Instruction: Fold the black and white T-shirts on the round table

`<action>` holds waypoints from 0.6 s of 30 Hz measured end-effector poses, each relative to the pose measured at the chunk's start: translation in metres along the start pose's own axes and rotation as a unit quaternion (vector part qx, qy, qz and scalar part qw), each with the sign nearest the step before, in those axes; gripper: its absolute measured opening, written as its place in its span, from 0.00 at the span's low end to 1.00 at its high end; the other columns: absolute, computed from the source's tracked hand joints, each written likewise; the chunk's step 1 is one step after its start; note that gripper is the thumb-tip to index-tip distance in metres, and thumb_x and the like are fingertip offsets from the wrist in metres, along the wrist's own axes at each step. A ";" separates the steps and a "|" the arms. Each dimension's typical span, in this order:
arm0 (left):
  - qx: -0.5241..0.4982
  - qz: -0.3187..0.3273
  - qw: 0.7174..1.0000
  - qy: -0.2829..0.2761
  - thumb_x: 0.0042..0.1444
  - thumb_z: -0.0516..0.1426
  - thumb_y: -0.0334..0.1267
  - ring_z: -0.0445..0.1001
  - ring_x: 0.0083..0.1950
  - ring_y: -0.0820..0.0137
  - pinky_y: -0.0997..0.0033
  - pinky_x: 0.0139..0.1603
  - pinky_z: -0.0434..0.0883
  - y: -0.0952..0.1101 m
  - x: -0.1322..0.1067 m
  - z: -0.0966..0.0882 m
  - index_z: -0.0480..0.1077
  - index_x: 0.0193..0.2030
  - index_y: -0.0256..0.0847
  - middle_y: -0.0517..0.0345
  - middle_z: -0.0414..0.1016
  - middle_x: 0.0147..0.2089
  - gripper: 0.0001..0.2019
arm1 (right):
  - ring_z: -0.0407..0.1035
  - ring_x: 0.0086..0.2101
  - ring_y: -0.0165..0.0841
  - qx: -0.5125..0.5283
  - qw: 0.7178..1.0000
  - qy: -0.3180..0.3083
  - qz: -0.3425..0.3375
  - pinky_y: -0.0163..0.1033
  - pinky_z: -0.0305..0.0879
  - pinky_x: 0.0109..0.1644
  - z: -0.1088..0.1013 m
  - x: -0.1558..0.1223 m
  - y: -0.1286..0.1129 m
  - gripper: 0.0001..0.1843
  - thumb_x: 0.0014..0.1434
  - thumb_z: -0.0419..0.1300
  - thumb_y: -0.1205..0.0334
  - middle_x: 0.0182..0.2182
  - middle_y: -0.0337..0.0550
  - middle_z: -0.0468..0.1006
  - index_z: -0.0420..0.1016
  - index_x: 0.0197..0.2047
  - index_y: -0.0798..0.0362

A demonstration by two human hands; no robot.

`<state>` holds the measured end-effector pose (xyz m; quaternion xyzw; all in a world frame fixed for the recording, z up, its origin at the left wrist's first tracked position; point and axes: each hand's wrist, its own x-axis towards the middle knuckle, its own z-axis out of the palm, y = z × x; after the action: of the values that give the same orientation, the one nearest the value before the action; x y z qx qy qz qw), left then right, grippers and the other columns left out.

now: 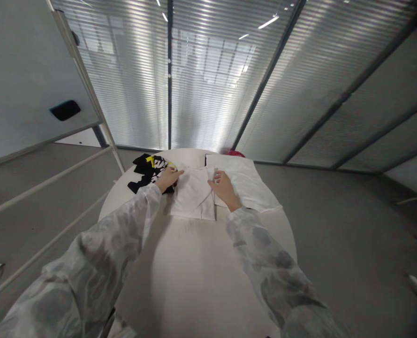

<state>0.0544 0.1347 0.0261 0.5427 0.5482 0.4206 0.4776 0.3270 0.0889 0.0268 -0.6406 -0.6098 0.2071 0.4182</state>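
Note:
A folded white garment point(193, 193) lies on the far half of a round white table point(194, 272). My left hand point(168, 178) rests on the garment's upper left corner, fingers curled on the cloth. My right hand point(223, 188) lies on its right edge, fingers stretched flat and pressing down. Both arms wear pale camouflage sleeves. To the right, partly under my right hand, a second white garment point(248, 185) is spread flat. A black garment with yellow and white print point(148, 172) lies crumpled just left of my left hand.
A small red object point(235, 153) peeks over the table's far edge. Glass walls with blinds stand behind the table. A whiteboard on a metal frame point(25, 84) leans at the left. Grey floor surrounds the table.

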 end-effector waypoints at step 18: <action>0.107 0.084 0.991 -0.012 0.66 0.59 0.65 0.68 0.26 0.69 0.69 0.31 0.63 -0.032 -0.094 -0.003 0.67 0.36 0.45 0.64 0.71 0.26 0.24 | 0.76 0.35 0.41 -0.125 0.989 -0.058 -0.046 0.43 0.67 0.44 -0.021 -0.122 0.005 0.12 0.68 0.61 0.50 0.33 0.44 0.83 0.76 0.36 0.46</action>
<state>0.0412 0.0389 0.0018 0.6401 0.5368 0.3913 0.3860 0.3255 -0.0327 0.0049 -0.6457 -0.6830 0.1467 0.3083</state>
